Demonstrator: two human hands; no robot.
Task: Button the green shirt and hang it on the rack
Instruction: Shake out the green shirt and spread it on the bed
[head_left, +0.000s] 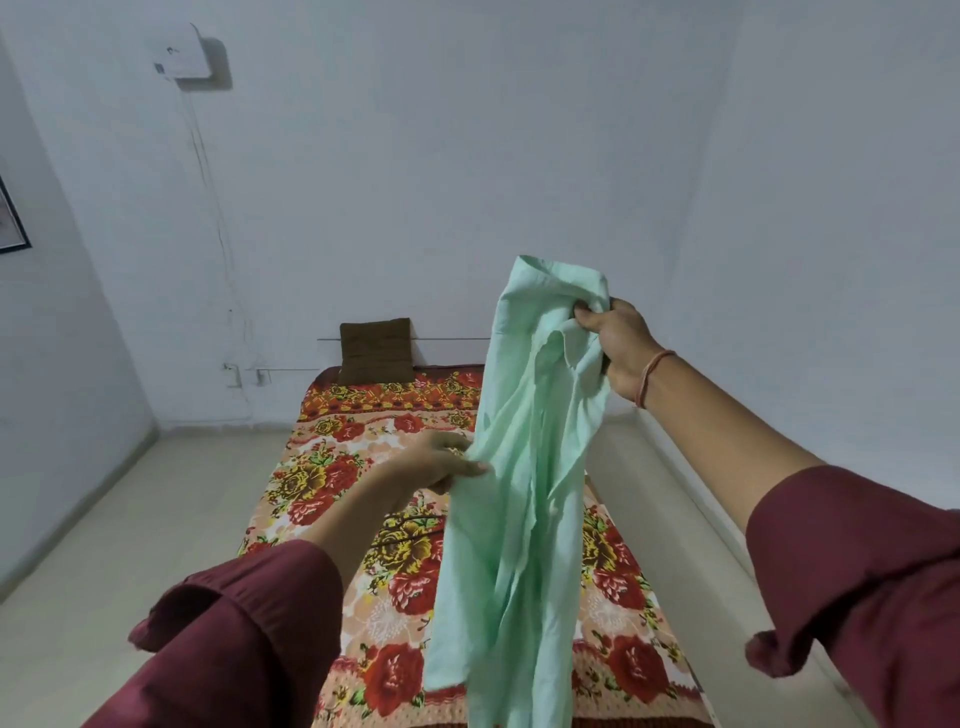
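Right now the pale mint-green cotton shirt (524, 467) hangs bunched and lengthwise in the air above the bed, its lower part dropping out of the bottom of the view. Your right hand (615, 343) is clenched around the gathered fabric near the top, probably at the collar or shoulder, though the folds hide which. Your left hand (436, 462) sits lower at the shirt's left edge, thumb and fingers closed in a light pinch on the cloth; how much it has caught is hard to tell.

Under the shirt lies the bed with its red, yellow and cream floral bedspread (332, 467), and a dark brown square cushion (375, 351) leans on the white wall at the far end. No rack and no hanger are in view.

No button or buttonhole shows, so buttoning looks not yet begun. The main risk from here is working on it while it dangles: the two front edges are twisted into the folds, and you could match a button to the wrong hole or fasten the front skewed. A one-handed grip on loose cloth could also slip and drop the shirt in a heap. Spreading it flat on the bedspread, front up, would likely avoid both.
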